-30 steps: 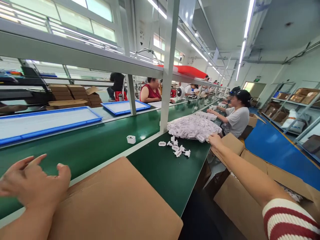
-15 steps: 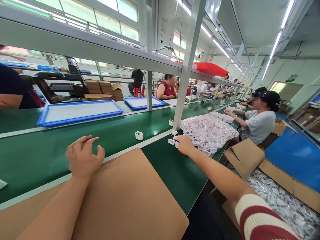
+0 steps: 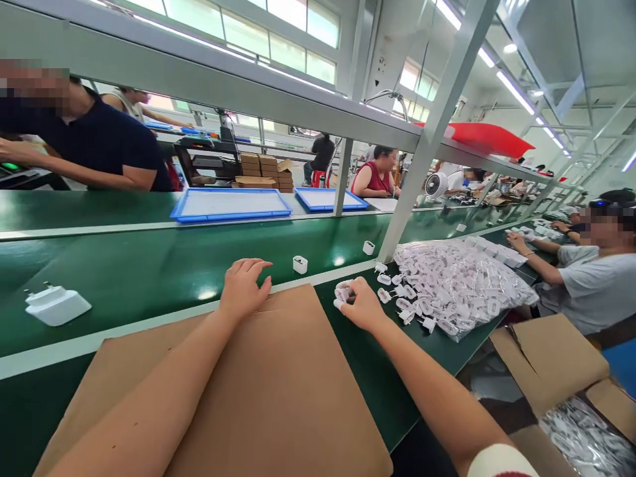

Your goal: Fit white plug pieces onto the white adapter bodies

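Observation:
My right hand [image 3: 365, 306] is closed around a white plastic plug shell [image 3: 342, 294], held just above the green bench top, its thumb and fingers on one side of it. Beyond that hand lie several loose white plug shells [image 3: 407, 311], spilling from a clear plastic bag [image 3: 462, 275] full of the same parts. My left hand [image 3: 244, 289] hovers over the far edge of a brown cardboard sheet [image 3: 278, 377], its fingers loosely bent and the thumb apart, with nothing in it. Just past it, a white charger housing [image 3: 300, 265] stands on the green conveyor belt.
On the belt are a white two-pin plug [image 3: 57, 306] at left and another white housing [image 3: 368, 248]. Blue-rimmed trays [image 3: 231, 215] lie beyond. A metal post [image 3: 412, 179] rises by the bag. Co-workers sit opposite and at right, near an open carton [image 3: 551, 358].
My right hand has drawn back from the loose pile with a plug shell in it. The view has swung left, bringing the two-pin plug and a co-worker into sight.

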A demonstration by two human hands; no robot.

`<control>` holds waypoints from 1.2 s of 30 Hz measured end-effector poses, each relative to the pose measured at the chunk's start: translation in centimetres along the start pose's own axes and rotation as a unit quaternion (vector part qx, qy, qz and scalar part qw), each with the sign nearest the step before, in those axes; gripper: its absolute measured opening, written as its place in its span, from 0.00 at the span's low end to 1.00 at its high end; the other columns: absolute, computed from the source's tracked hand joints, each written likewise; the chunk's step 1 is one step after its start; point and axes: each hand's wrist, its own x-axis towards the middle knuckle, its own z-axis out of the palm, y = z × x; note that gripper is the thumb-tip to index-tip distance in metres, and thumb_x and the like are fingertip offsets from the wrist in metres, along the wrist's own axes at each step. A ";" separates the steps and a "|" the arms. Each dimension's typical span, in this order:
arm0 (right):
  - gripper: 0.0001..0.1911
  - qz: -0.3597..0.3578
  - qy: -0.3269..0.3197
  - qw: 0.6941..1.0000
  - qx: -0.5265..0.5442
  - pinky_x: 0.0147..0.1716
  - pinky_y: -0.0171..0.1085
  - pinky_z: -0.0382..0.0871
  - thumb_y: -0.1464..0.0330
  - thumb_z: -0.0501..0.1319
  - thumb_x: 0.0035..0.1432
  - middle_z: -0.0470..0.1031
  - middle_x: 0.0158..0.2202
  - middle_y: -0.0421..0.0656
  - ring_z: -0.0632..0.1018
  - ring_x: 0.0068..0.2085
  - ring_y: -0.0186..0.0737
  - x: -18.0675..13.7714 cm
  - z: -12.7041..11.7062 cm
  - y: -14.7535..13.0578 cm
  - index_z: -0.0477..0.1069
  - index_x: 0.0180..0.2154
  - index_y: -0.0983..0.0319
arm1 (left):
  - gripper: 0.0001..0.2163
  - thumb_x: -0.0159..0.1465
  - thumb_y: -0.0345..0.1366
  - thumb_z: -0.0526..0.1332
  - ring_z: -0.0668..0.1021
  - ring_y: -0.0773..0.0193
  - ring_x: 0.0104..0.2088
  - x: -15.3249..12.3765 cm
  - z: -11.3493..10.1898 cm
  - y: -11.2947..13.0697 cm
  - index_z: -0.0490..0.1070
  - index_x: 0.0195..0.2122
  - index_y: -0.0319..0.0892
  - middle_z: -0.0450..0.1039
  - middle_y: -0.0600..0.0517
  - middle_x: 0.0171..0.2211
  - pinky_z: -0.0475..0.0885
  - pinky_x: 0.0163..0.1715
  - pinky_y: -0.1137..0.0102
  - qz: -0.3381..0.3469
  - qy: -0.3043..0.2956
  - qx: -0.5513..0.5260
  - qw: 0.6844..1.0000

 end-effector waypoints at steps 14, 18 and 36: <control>0.28 0.114 -0.203 0.915 0.330 0.28 0.33 0.66 0.61 0.76 0.37 0.80 0.40 0.45 0.77 0.38 0.39 -0.7 0.5 1.3 0.79 0.43 0.61 | 0.32 0.58 0.39 0.58 0.64 0.47 0.66 1.2 0.9 0.3 0.62 0.65 0.39 0.64 0.41 0.66 0.59 0.66 0.54 -0.095 -0.122 -0.017 0.988; 0.25 0.130 -0.223 0.865 0.430 0.26 0.31 0.62 0.58 0.75 0.41 0.80 0.38 0.42 0.75 0.33 0.33 -0.9 -0.2 0.1 0.79 0.43 0.58 | 0.37 0.53 0.36 0.62 0.67 0.52 0.66 3.6 1.7 1.0 0.61 0.66 0.43 0.61 0.45 0.69 0.64 0.64 0.63 -0.094 -0.185 -0.050 0.977; 0.16 0.106 -0.185 0.902 0.376 0.25 0.34 0.59 0.59 0.70 0.47 0.75 0.26 0.39 0.68 0.25 0.31 -1.9 -1.1 -1.3 0.76 0.35 0.61 | 0.14 0.57 0.49 0.66 0.77 0.59 0.37 -6.8 -5.2 11.8 0.75 0.37 0.46 0.76 0.53 0.36 0.70 0.34 0.68 -0.088 -0.242 -0.179 0.950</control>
